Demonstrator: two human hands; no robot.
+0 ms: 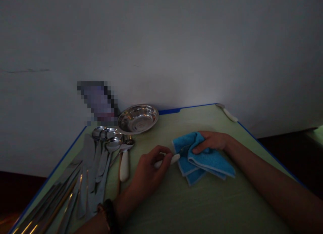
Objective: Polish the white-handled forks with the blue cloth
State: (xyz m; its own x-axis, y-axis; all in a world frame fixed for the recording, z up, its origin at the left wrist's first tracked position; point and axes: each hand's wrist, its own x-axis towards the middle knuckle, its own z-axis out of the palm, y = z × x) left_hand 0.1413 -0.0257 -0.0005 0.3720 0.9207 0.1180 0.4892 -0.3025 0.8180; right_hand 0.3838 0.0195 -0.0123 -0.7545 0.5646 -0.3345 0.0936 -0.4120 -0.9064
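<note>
Near the middle of the table, my left hand (153, 163) is closed around the white handle (175, 158) of a piece of cutlery. Its thin metal neck (185, 148) runs into a folded blue cloth (212, 165) with a pale edge. The cloth hides the head, so I cannot tell whether it is a spoon or a fork. From the right, my right hand (212, 142) grips the cloth, thumb on top, with the fabric folded over the metal end.
Left of my hands lie several spoons (113, 144), a white-handled utensil (124, 166) and a row of long knives (68, 190). Behind them stands a shiny metal bowl (138, 119), beside a blurred-out object (99, 103). Another white-handled utensil (229, 114) lies at the far right corner, by the wall.
</note>
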